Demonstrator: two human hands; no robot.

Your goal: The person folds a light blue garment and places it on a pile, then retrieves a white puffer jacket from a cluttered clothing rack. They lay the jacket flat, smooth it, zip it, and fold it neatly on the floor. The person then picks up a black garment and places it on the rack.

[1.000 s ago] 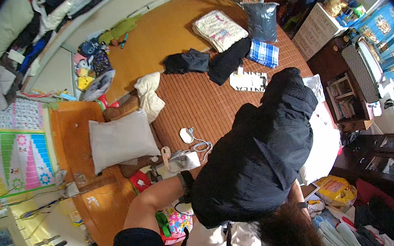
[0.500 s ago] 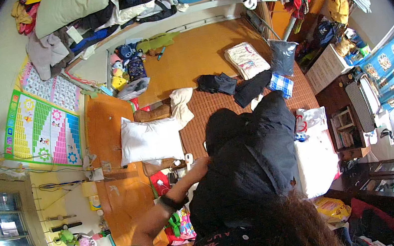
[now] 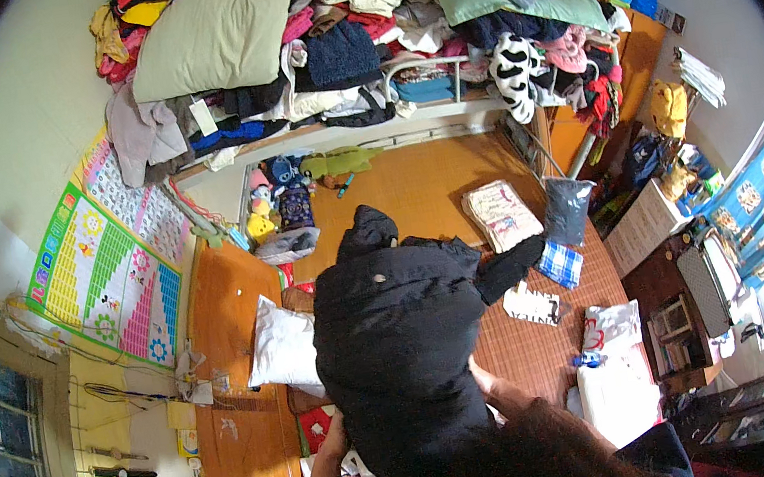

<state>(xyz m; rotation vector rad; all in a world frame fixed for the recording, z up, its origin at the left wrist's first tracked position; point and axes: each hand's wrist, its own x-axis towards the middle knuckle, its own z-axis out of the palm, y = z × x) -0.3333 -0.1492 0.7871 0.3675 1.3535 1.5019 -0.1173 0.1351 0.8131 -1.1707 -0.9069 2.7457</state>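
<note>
A large black jacket (image 3: 396, 334), its hooded end pointing toward the far side of the bed, hangs spread out in front of me and fills the middle of the view. At its left edge, my left hand (image 3: 334, 437) grips the cloth, with a dark band on that wrist. My right hand (image 3: 486, 382) holds the right edge lower down. Both sets of fingers are partly hidden by the fabric. Beyond the jacket's right side a folded black garment (image 3: 511, 269) sticks out. A white printed bag or cloth (image 3: 532, 305) lies beside it on the brown mat (image 3: 516, 356).
Left of the jacket is a white pillow (image 3: 280, 345). To the right lie a blue checked cloth (image 3: 561, 265), a dark packet (image 3: 569, 210), a folded light cloth (image 3: 504, 214) and white bedding (image 3: 619, 395). An upper bunk piled with clothes (image 3: 341, 54) spans the far side.
The jacket has been raised and spread, and has shifted left over part of the pillow. My right hand has come into sight, and the view has tilted up to show more of the upper bunk.
</note>
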